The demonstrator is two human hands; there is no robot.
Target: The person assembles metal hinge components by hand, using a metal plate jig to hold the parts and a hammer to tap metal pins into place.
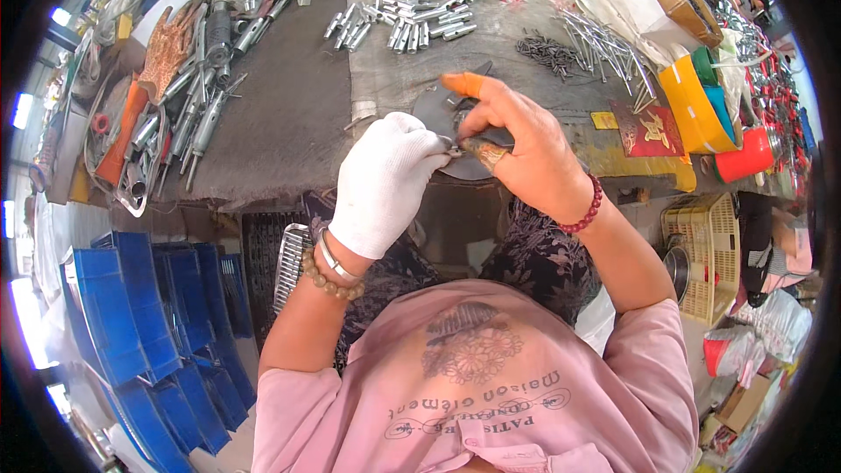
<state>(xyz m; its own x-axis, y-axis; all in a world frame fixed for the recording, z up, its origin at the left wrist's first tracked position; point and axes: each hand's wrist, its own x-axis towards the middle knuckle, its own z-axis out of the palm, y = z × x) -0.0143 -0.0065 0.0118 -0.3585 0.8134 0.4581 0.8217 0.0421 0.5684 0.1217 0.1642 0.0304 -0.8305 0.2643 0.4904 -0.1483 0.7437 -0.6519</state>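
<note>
My left hand, in a white knitted glove, pinches a small metal part near the front edge of the workbench. Its exact kind is too small to tell. My right hand is bare apart from an orange covering on the index finger and a patterned wrap on the thumb. That thumb meets the same small part from the right, with the index finger raised and the other fingers curled. Behind and under both hands sits a dark, rounded metal fixture, partly hidden by them.
Many silver metal tubes lie across the bench's far side. Right of them are small dark pins and long thin rods. Tools and tubes crowd the left. A yellow box stands at right, blue bins below left.
</note>
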